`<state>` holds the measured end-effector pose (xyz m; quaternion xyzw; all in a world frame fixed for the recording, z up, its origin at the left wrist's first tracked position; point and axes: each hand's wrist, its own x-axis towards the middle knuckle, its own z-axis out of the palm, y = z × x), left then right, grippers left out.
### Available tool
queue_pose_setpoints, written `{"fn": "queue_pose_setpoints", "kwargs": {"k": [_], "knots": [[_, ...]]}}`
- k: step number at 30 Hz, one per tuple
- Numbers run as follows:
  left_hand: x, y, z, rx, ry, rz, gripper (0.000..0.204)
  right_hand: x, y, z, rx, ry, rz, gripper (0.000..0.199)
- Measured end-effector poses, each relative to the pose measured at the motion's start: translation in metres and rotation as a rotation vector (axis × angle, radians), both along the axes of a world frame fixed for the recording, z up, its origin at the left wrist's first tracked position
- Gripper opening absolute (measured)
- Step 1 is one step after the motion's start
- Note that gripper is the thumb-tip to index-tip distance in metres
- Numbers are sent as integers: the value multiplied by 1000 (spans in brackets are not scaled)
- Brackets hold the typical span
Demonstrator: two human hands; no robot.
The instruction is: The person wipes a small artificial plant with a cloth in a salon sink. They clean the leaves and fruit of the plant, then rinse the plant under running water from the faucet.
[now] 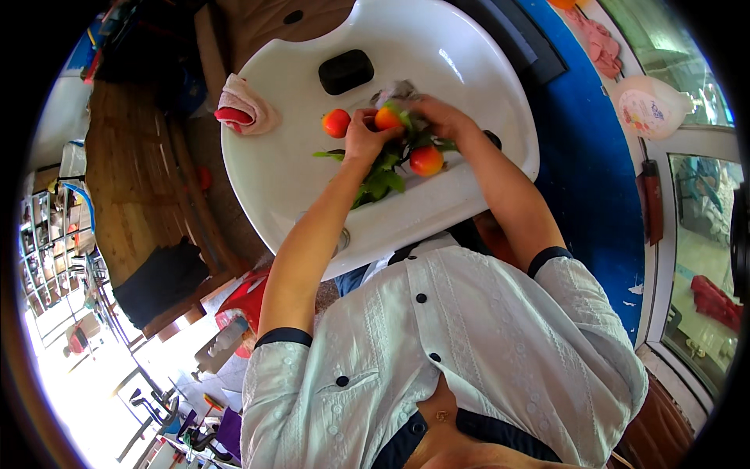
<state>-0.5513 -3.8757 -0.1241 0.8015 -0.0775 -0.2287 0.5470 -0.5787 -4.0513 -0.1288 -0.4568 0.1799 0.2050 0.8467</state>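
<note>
White basin (297, 187) under me, black block (345, 70) and pink rag (244, 105) on it. Leafy sprig (384, 178) lies in basin, two orange fruits attached; one fruit (336, 123) already loose. My left hand (363, 134) grip pinches top fruit (388, 118); right hand (439, 117) clasps sprig.

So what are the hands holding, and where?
Both hands, left hand and right hand, grip a leafy sprig of orange fruits near its top fruit, over the white basin.
</note>
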Motion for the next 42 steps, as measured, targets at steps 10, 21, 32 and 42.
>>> {"fn": "queue_pose_setpoints", "kwargs": {"k": [10,21,32,42], "knots": [[6,2,-2,386,-376,-99,58,14,21,-2,-344,-96,-224,36],[36,15,-15,208,-160,26,37,3,-3,4,-306,29,-267,40],[75,44,14,37,-162,20,43,-7,-29,33,-368,-140,-594,43],[33,75,36,102,108,-87,43,-60,-36,145,-284,-748,-860,25]]}}
